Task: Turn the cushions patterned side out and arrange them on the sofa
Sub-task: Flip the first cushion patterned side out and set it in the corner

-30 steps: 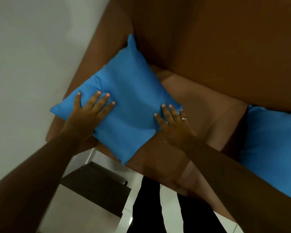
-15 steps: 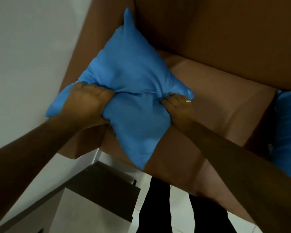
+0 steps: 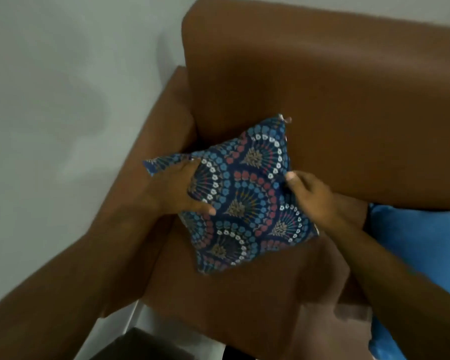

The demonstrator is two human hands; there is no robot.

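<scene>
I hold a cushion (image 3: 247, 203) with a dark blue fan-and-flower pattern facing me, lifted over the left end of the brown sofa (image 3: 322, 100). My left hand (image 3: 179, 188) grips its left edge, thumb across the patterned face. My right hand (image 3: 309, 196) pinches its right edge. The cushion is tilted like a diamond, one corner up against the backrest. A second cushion (image 3: 416, 242) lies on the seat at the right, its plain blue side showing, partly hidden by my right arm.
The sofa's left armrest (image 3: 151, 162) runs beside a pale wall (image 3: 63, 100). A dark low piece of furniture (image 3: 140, 346) stands on the white floor at the bottom edge, in front of the armrest. Bare seat (image 3: 244, 302) lies below the held cushion.
The cushion showed its plain blue side under my flat hands, then I bunched and lifted it. It now shows the patterned side, held at both edges.
</scene>
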